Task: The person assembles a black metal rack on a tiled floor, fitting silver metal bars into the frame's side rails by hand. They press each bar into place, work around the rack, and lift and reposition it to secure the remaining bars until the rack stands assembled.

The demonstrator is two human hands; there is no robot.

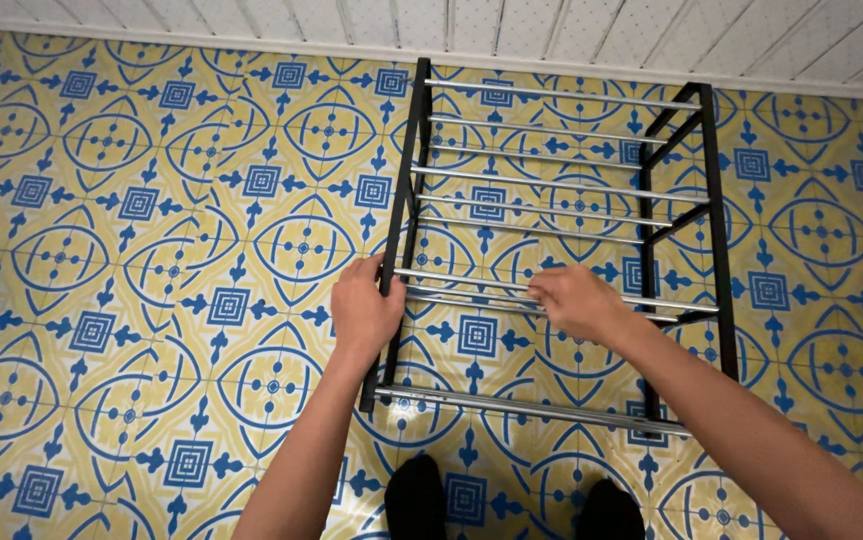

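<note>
**Both hands on an empty metal rack over patterned tile**

The tiled floor [132, 300], yellow with blue ornaments, spread out on every side of the hands and ran up to a white panelled wall [552, 30] well beyond them. Nothing on it crowded the work.

The shoe rack [562, 215], a black frame with tiers of silver rods, stood directly under and ahead of the hands, its shelves bare. The left hand [364, 312] was closed around the black upright [404, 215] on its own side, fingers wrapped about the post. The right hand [574, 300] lay just beside it across the gap, fingers curled and pinching a silver rod [472, 285] of the middle tier.

The likeliest trouble, judged from this stance, was the frame racking sideways: the far-side uprights beyond the right hand were held by no one, and a hard push on the rod could have skewed the light frame or popped a rod from its socket. A fingertip could also have been nipped between the close-set rods under the right hand. The smooth tile might have let the rack's feet slide.

The person's dark-socked feet [417, 495] stood just behind the hands, near the lowest rail [532, 408], close enough to catch it if the rack tipped back.
</note>
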